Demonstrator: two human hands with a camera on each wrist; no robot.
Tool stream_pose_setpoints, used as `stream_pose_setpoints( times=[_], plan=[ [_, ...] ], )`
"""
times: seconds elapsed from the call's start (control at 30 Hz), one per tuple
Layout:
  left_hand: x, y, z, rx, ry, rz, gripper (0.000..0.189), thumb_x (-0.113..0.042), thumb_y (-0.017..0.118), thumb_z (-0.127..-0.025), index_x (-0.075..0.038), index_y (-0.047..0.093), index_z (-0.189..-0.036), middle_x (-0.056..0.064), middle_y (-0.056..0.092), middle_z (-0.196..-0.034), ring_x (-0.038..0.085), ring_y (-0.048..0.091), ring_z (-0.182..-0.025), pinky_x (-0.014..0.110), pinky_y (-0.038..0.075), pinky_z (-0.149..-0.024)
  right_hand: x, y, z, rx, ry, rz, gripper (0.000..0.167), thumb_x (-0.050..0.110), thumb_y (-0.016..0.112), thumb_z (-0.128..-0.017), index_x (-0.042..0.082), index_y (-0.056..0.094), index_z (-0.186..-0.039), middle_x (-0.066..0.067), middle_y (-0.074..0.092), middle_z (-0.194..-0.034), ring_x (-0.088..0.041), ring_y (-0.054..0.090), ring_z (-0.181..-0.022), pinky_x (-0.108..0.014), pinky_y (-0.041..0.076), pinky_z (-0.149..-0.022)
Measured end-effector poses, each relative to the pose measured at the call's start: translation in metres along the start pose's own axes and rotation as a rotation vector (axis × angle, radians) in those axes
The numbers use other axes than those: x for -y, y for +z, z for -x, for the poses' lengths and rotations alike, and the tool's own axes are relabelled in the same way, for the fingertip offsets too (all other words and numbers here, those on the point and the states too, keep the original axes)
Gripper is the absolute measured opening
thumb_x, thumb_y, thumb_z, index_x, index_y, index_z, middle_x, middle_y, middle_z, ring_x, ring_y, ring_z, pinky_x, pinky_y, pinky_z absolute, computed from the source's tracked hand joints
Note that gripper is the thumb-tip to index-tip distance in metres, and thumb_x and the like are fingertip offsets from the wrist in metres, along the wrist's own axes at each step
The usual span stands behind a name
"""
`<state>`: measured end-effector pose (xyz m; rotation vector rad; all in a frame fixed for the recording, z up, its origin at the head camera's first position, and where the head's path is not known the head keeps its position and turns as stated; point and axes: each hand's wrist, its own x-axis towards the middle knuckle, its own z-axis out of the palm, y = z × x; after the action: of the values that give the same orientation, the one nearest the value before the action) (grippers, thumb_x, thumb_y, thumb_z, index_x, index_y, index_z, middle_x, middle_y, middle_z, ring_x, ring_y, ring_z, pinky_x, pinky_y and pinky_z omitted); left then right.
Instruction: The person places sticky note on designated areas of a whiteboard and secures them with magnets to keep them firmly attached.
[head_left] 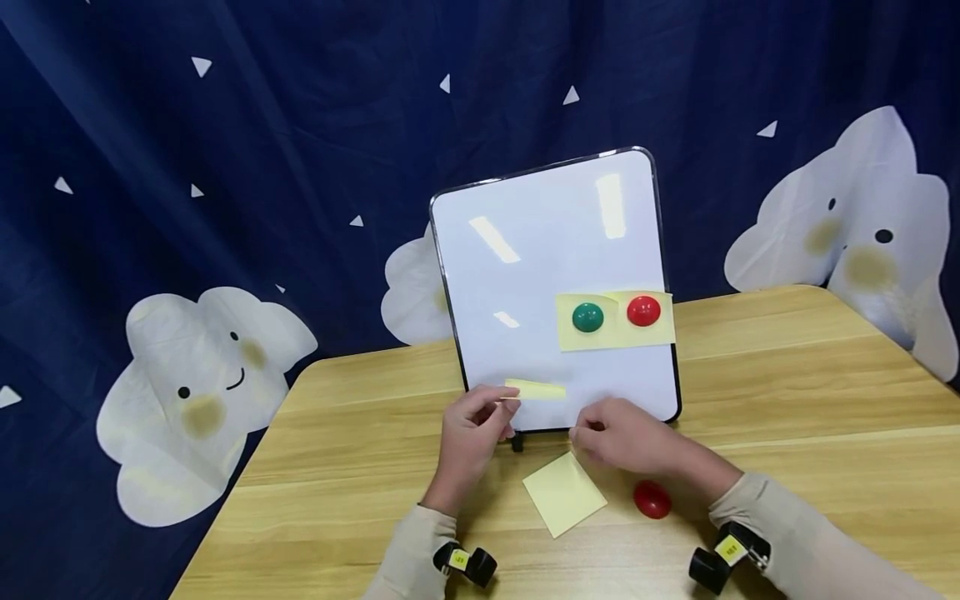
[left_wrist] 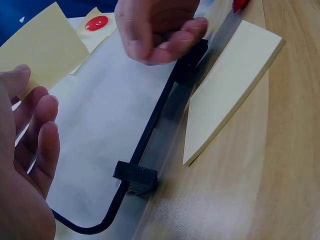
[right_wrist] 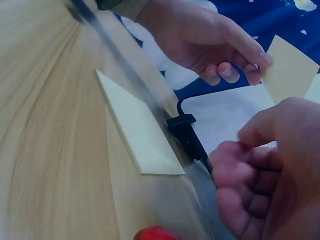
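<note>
Between thumb and fingertips, my left hand (head_left: 474, 421) pinches a single yellow sticky note (left_wrist: 42, 50) by its edge, in front of the lower part of a whiteboard (head_left: 517, 292). In the head view that note appears nearly edge-on. My right hand (head_left: 626, 435) hovers near the board's bottom edge with loosely curled fingers (right_wrist: 232, 170), and nothing shows in it. Just below it lies a pad of yellow sticky notes (head_left: 564, 493). A round red magnet (head_left: 652, 499) rests on the table under the right wrist.
Two yellow notes (head_left: 600, 337) sit side by side on the board's right half, under a green magnet (head_left: 588, 317) and a red magnet (head_left: 643, 311). Black feet (left_wrist: 136, 176) support the board on the wooden table (head_left: 337, 467). A dark blue curtain (head_left: 315, 108) hangs behind.
</note>
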<state>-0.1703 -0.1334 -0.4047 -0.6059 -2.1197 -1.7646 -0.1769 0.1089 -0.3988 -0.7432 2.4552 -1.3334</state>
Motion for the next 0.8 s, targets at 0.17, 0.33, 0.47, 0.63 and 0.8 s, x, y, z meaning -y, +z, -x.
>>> stream_pose_setpoints(
  times=[0.17, 0.33, 0.47, 0.63, 0.8],
  plan=[
    [-0.0003, 0.0011, 0.0002, 0.02, 0.002, -0.011, 0.017, -0.013, 0.071, -0.094, -0.007, 0.076, -0.109, 0.008, 0.066, -0.089, 0.015, 0.062, -0.063, 0.028, 0.056, -0.058, 0.0001, -0.0039, -0.0014, -0.044, 0.02, -0.276, 0.031, 0.017, 0.052, -0.104, -0.004, 0.067, -0.087, -0.01, 0.061, -0.067, -0.018, 0.053, -0.056, -0.026, 0.047, -0.051],
    [-0.0016, 0.0015, 0.0007, 0.04, -0.002, -0.02, 0.018, -0.012, 0.071, -0.094, -0.007, 0.075, -0.111, 0.009, 0.067, -0.093, 0.016, 0.062, -0.064, 0.028, 0.056, -0.058, 0.0041, -0.0082, -0.0016, -0.076, 0.014, -0.462, 0.041, 0.026, 0.043, -0.108, -0.009, 0.063, -0.1, -0.013, 0.061, -0.073, -0.018, 0.055, -0.059, -0.028, 0.051, -0.053],
    [-0.0028, 0.0023, 0.001, 0.048, 0.002, -0.024, 0.019, -0.008, 0.071, -0.094, -0.006, 0.074, -0.112, 0.011, 0.067, -0.094, 0.018, 0.062, -0.064, 0.032, 0.057, -0.058, 0.005, -0.0088, -0.0021, -0.08, 0.005, -0.499, 0.044, 0.032, 0.041, -0.109, -0.007, 0.059, -0.098, -0.014, 0.06, -0.073, -0.018, 0.054, -0.059, -0.028, 0.05, -0.051],
    [-0.0037, 0.0038, 0.0012, 0.059, -0.006, -0.045, 0.021, 0.004, 0.069, -0.092, -0.002, 0.073, -0.112, 0.012, 0.067, -0.096, 0.016, 0.061, -0.064, 0.028, 0.055, -0.057, 0.0066, -0.0085, -0.0024, -0.088, 0.023, -0.507, 0.045, 0.034, 0.047, -0.107, -0.003, 0.058, -0.085, -0.014, 0.06, -0.072, -0.018, 0.054, -0.059, -0.027, 0.049, -0.051],
    [-0.0019, 0.0051, 0.0013, 0.077, 0.042, -0.066, 0.032, 0.019, 0.055, -0.091, 0.004, 0.071, -0.114, 0.017, 0.067, -0.097, 0.017, 0.058, -0.061, 0.029, 0.056, -0.056, 0.0081, -0.0079, -0.0017, -0.119, 0.048, -0.522, 0.04, 0.03, 0.056, -0.103, -0.004, 0.058, -0.081, -0.012, 0.058, -0.07, -0.018, 0.053, -0.059, -0.026, 0.048, -0.052]
  ],
)
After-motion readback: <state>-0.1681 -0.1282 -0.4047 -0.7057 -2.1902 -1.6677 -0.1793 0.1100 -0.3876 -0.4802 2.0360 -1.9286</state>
